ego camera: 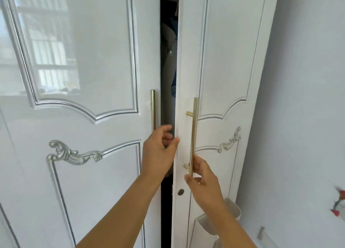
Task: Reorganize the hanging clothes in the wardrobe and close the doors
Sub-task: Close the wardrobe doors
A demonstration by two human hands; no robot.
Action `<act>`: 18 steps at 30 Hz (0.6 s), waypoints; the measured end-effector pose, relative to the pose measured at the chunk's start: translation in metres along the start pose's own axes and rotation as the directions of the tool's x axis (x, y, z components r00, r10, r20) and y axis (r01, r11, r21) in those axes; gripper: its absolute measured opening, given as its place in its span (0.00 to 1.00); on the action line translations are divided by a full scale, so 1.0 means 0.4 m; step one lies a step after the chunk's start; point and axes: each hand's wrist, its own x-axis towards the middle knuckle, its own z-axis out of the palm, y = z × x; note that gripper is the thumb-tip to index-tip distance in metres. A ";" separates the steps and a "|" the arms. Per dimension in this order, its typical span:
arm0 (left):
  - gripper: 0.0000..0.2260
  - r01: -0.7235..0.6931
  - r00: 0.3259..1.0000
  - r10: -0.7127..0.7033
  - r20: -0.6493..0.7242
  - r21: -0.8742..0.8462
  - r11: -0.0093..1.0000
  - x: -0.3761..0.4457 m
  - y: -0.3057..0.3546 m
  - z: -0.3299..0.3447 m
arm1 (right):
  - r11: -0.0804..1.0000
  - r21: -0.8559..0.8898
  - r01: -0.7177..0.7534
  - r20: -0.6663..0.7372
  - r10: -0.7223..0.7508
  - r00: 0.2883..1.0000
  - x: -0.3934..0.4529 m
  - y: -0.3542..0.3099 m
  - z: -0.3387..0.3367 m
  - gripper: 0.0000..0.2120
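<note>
Two white wardrobe doors are seen from close range, with a narrow dark gap left between them. The left door (80, 117) sits flat and glossy, a window reflection showing in its upper panel; the right door (220, 79) is angled slightly outward, its inner edge standing proud of the gap. Hanging clothes (168, 42) are partly visible through the gap, a beige garment with a zip pull and something dark blue beside it; little more can be made out. The left hand (158, 150) is raised in front of the gap, wrist straight, fingers loosely curled and spread; its thumb tip is laid against the inner edge of the right door, and nothing is gripped. The left door's brass bar handle (152, 110) stands just above and behind this hand, untouched as far as can be told. The right hand (202, 175) is held lower, palm turned leftward, with thumb and fingers pinched round the bottom end of the right door's brass bar handle (194, 132). A round keyhole (180, 192) lies just below that hand. Both forearms are extended up from the lower frame. A white plastic pocket (229, 210) hangs at lower right against the pale wall (308, 117).
</note>
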 end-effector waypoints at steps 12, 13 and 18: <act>0.15 -0.068 0.994 0.056 0.097 0.129 0.989 0.088 -0.167 -0.140 | 0.999 -0.018 -0.030 -0.120 0.028 0.992 0.119 0.003 0.157 0.26; 0.15 -0.075 0.992 0.062 0.107 0.123 0.990 0.091 -0.178 -0.141 | 0.999 -0.051 -0.021 -0.137 0.014 0.990 0.121 0.010 0.164 0.26; 0.16 -0.099 0.984 0.082 0.157 0.099 0.990 0.083 -0.225 -0.135 | 0.997 -0.038 0.060 -0.226 -0.067 0.972 0.131 0.004 0.173 0.14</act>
